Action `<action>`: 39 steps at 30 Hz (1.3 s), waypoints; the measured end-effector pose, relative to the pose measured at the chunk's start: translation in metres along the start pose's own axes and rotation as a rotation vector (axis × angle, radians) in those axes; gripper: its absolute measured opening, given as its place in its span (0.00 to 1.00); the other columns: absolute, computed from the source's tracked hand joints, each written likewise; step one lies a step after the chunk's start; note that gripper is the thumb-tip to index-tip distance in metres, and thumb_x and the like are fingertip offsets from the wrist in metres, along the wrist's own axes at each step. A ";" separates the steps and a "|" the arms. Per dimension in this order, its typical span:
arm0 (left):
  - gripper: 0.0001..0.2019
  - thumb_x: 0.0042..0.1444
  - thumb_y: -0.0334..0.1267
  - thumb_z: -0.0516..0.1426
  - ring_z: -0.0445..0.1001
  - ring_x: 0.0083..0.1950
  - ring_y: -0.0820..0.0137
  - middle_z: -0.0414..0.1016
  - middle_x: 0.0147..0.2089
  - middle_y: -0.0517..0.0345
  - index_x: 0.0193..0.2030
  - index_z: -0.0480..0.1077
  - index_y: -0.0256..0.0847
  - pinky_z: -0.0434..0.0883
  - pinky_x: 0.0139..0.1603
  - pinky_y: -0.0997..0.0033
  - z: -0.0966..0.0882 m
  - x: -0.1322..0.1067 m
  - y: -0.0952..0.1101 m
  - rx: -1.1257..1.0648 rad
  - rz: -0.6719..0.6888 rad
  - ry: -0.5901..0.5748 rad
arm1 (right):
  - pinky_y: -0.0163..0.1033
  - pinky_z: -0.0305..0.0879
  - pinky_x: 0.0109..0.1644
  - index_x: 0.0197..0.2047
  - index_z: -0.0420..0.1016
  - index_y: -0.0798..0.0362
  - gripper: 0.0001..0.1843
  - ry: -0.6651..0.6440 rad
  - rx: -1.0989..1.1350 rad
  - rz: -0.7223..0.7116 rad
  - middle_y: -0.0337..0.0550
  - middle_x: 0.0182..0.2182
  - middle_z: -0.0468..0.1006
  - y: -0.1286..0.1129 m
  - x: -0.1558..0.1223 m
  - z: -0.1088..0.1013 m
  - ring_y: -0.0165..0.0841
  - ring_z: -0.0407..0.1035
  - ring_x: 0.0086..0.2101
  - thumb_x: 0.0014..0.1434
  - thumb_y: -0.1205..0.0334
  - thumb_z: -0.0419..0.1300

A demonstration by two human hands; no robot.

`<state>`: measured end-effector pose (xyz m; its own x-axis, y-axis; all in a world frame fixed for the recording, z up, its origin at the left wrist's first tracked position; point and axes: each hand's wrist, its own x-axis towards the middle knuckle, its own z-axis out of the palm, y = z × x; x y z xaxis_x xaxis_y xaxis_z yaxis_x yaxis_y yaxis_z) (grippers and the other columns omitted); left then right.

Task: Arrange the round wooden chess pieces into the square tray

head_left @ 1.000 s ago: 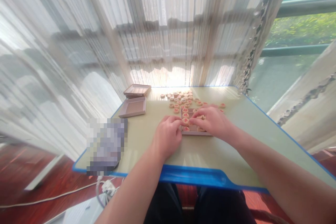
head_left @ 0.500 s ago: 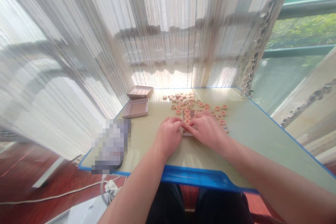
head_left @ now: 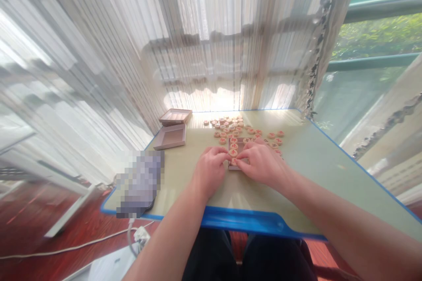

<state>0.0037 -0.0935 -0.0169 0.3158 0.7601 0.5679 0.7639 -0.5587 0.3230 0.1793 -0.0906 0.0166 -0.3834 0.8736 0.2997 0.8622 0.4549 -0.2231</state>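
Note:
Both my hands meet over a small shallow tray (head_left: 238,142) on the green table (head_left: 323,162). My left hand (head_left: 211,170) and my right hand (head_left: 262,164) each pinch at a round wooden chess piece with a red character (head_left: 233,153) that lies in the tray's left column. Two more red-marked pieces sit in line above it in the tray. Several loose round pieces (head_left: 231,125) are scattered on the table beyond the tray and to its right.
Two shallow box parts (head_left: 170,136) lie at the table's far left corner. A blurred grey object (head_left: 138,182) rests at the near left edge. Sheer curtains hang behind and to the left. A cable runs across the red floor (head_left: 66,246).
My right hand has slid left and toward me, uncovering loose pieces at the right. Both hands stay pinched at the piece in the tray.

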 end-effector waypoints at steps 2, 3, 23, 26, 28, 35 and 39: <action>0.19 0.49 0.20 0.48 0.70 0.45 0.67 0.75 0.42 0.57 0.34 0.76 0.42 0.69 0.50 0.66 0.001 0.000 0.000 0.000 -0.001 0.003 | 0.38 0.57 0.36 0.30 0.82 0.44 0.16 -0.009 0.006 0.003 0.44 0.31 0.76 0.000 0.000 -0.001 0.37 0.64 0.37 0.58 0.54 0.53; 0.19 0.49 0.20 0.48 0.70 0.45 0.67 0.75 0.42 0.57 0.34 0.76 0.42 0.69 0.50 0.66 0.001 0.000 -0.001 0.001 -0.003 0.003 | 0.38 0.57 0.36 0.30 0.82 0.44 0.16 -0.013 0.007 0.003 0.43 0.31 0.76 -0.001 0.000 -0.001 0.36 0.64 0.37 0.59 0.53 0.53; 0.20 0.45 0.20 0.47 0.70 0.47 0.65 0.76 0.42 0.57 0.36 0.74 0.42 0.66 0.54 0.66 0.003 0.002 -0.011 -0.001 -0.150 0.088 | 0.41 0.59 0.45 0.33 0.82 0.46 0.13 0.183 0.049 0.069 0.46 0.35 0.73 0.027 0.017 -0.003 0.38 0.66 0.39 0.55 0.57 0.55; 0.19 0.45 0.21 0.48 0.69 0.48 0.63 0.75 0.42 0.53 0.38 0.74 0.40 0.65 0.55 0.65 0.004 0.004 -0.016 0.056 -0.284 0.098 | 0.43 0.60 0.47 0.36 0.82 0.47 0.14 0.261 0.057 0.110 0.47 0.34 0.72 0.047 0.026 0.001 0.40 0.65 0.39 0.55 0.55 0.56; 0.18 0.46 0.23 0.48 0.69 0.50 0.61 0.75 0.43 0.49 0.41 0.73 0.36 0.65 0.55 0.63 0.005 0.006 -0.020 0.077 -0.387 0.086 | 0.44 0.59 0.50 0.39 0.81 0.50 0.15 0.310 0.047 0.129 0.48 0.36 0.71 0.062 0.032 0.005 0.40 0.64 0.39 0.54 0.56 0.55; 0.16 0.50 0.26 0.47 0.71 0.50 0.62 0.76 0.45 0.46 0.41 0.73 0.35 0.65 0.55 0.63 0.009 0.012 -0.035 0.007 -0.549 0.062 | 0.46 0.56 0.53 0.47 0.76 0.52 0.20 0.338 0.076 0.337 0.52 0.42 0.71 0.105 0.046 0.021 0.43 0.62 0.46 0.53 0.53 0.55; 0.14 0.51 0.27 0.48 0.73 0.47 0.63 0.77 0.42 0.48 0.39 0.73 0.36 0.68 0.51 0.65 0.009 0.016 -0.039 -0.021 -0.636 0.100 | 0.47 0.55 0.54 0.47 0.76 0.52 0.20 0.290 0.096 0.381 0.52 0.41 0.72 0.117 0.051 0.027 0.43 0.63 0.47 0.54 0.53 0.54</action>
<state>-0.0158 -0.0568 -0.0276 -0.2499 0.9110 0.3280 0.7731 -0.0163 0.6341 0.2511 0.0121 -0.0195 0.0735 0.9031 0.4231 0.8837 0.1377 -0.4473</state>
